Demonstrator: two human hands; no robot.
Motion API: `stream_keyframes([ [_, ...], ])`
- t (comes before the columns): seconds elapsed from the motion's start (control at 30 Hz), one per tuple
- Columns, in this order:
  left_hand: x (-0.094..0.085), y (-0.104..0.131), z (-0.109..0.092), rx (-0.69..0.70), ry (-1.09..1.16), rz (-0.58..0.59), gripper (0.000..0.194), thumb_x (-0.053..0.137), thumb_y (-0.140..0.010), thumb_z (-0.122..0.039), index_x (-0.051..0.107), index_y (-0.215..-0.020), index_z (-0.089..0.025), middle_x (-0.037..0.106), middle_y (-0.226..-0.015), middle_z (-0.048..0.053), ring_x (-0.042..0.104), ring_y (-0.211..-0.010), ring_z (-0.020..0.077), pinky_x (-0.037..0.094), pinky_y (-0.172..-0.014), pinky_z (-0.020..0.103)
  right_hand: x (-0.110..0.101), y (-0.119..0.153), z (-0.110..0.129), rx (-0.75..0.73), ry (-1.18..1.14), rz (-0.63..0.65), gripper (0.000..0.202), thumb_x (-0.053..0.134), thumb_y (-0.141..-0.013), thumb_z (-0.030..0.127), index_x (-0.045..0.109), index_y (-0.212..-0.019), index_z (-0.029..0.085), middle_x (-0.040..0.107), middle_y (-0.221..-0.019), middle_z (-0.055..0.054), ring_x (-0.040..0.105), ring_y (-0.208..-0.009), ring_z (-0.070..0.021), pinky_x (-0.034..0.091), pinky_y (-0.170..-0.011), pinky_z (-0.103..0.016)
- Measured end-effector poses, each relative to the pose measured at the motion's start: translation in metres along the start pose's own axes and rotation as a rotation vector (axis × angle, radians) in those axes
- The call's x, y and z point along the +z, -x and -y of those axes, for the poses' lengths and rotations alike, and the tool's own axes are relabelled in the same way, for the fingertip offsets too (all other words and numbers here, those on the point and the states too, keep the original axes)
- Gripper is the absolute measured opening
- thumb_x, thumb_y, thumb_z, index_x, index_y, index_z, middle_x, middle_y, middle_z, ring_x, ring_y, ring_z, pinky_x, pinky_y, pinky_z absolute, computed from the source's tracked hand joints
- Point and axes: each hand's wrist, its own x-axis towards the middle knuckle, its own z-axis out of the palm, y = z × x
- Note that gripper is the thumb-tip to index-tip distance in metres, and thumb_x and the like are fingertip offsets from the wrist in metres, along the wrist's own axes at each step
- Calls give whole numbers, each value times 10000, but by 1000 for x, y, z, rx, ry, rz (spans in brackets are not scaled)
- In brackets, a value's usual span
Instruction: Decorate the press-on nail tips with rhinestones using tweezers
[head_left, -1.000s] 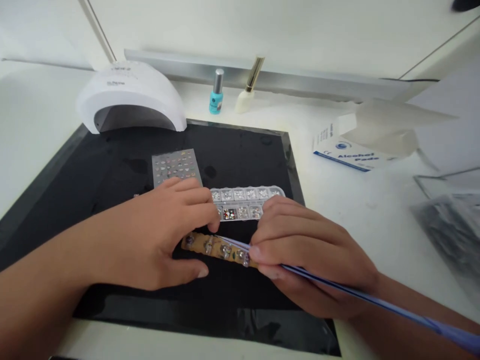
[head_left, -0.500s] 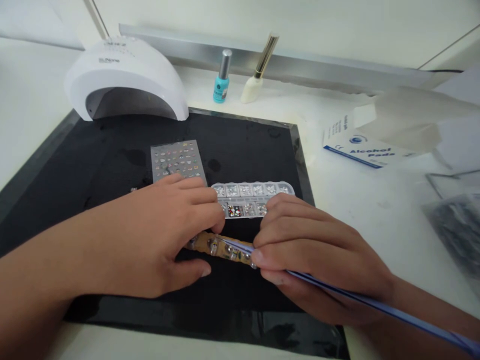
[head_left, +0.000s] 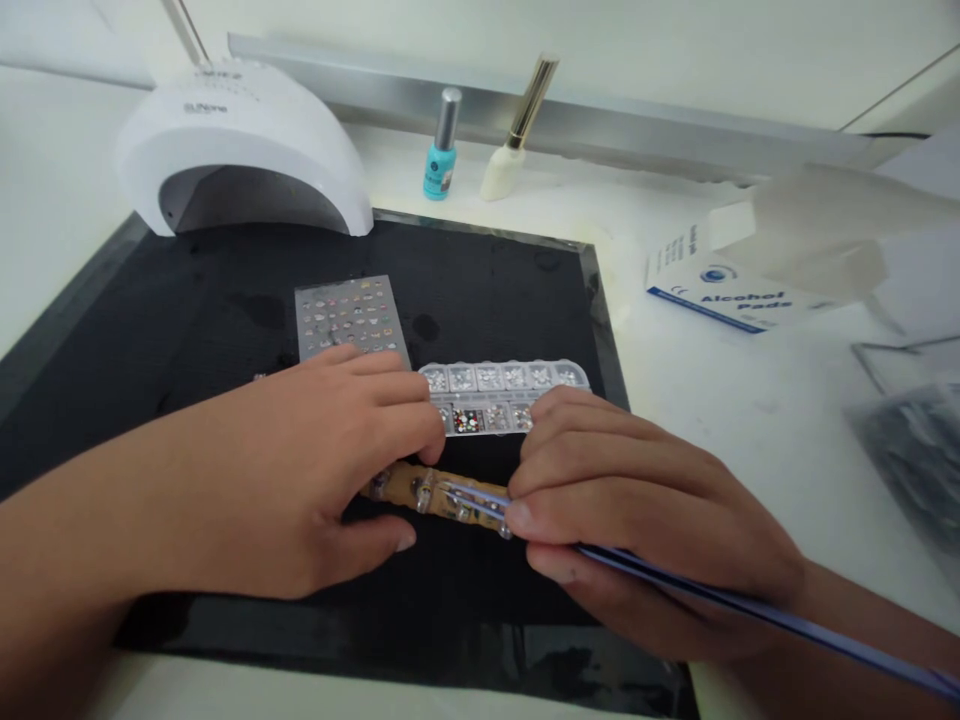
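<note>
A gold strip [head_left: 405,484] bearing several clear, decorated nail tips lies across the black mat [head_left: 480,290]. My left hand [head_left: 330,470] rests over the strip's left end, fingertips bent against its upper edge and thumb apart below it. In my right hand [head_left: 637,500] are purple tweezers [head_left: 690,590], pinched between thumb and fingers, with their points over a nail tip near the strip's middle. Whether the points hold anything is too small to tell. Just behind the strip sits a clear compartment case [head_left: 491,378] of small gems, partly hidden by my right fingers.
A sticker sheet [head_left: 349,312] lies behind my left hand. At the back stand a white lamp [head_left: 247,130], a blue bottle [head_left: 440,165] and a cream bottle [head_left: 502,172]. An alcohol pads box [head_left: 712,275] is at right, near a clear container [head_left: 915,460].
The tweezers' arms look slightly farther apart. My left hand has shifted a little left in view, along with the strip and mat. My right hand stays nearly in place.
</note>
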Motion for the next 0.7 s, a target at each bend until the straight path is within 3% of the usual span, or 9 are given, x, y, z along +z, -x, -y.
stream_keyframes([
  [0.23,-1,-1,2,-13,18,19,82,668,-834,-204,601,-881,-201,635,-898,14,547,-845,224,394,-750,380,0,2,-2,12,-55,-60,41,634,-953,116,660,-958,147,751,-830,-56,699,-756,-153,563,-761,-379],
  [0.7,-2,-2,-1,46,30,-16,67,612,-863,-134,629,-828,-189,634,-842,7,532,-805,195,387,-703,352,0,1,-2,20,-44,-41,39,633,-965,131,664,-955,153,747,-822,-41,707,-770,-146,585,-788,-359],
])
